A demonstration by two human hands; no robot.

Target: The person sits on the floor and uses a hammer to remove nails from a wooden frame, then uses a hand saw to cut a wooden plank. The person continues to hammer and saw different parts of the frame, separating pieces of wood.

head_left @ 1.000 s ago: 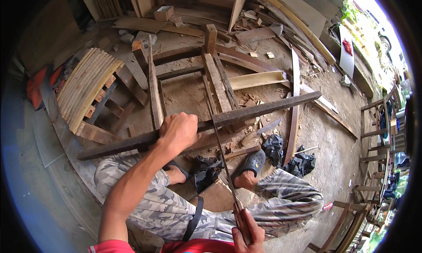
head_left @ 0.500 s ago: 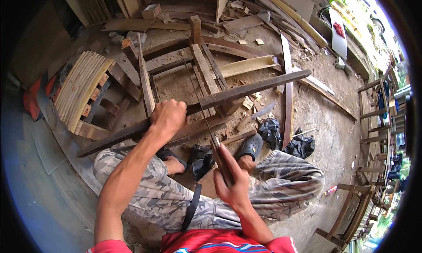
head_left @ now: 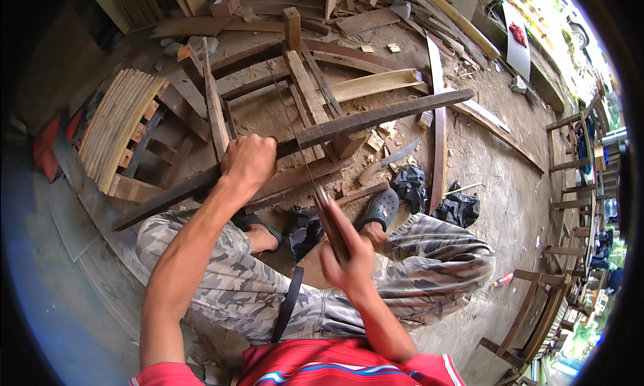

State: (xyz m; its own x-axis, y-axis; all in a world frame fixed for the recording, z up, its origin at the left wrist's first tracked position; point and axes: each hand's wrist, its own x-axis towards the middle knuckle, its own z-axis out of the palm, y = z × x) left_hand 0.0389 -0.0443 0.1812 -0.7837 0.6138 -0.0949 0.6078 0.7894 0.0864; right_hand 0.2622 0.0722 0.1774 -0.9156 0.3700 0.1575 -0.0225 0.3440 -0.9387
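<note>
A long dark wooden bar (head_left: 382, 122) lies slantwise across a wooden frame (head_left: 308, 90) in front of me. My left hand (head_left: 248, 161) is closed over the bar in a fist, left of where a saw crosses it. My right hand (head_left: 349, 258) is wrapped round the brown handle of the saw (head_left: 329, 218), between my knees. The thin blade runs up and away from the handle and meets the bar just right of my left fist. The cut itself is too small to make out.
A curved slatted wooden piece (head_left: 124, 131) stands at left. Black plastic bags (head_left: 457, 208) and a curved-blade tool (head_left: 389, 161) lie beside my right clog (head_left: 380, 209). Scrap wood (head_left: 365, 21) litters the far ground. Wooden chairs (head_left: 530, 319) stand at right.
My right hand has pushed the saw slightly forward, its blade reaching a little farther past the bar. My left fist stays on the bar. The whole view has shifted slightly.
</note>
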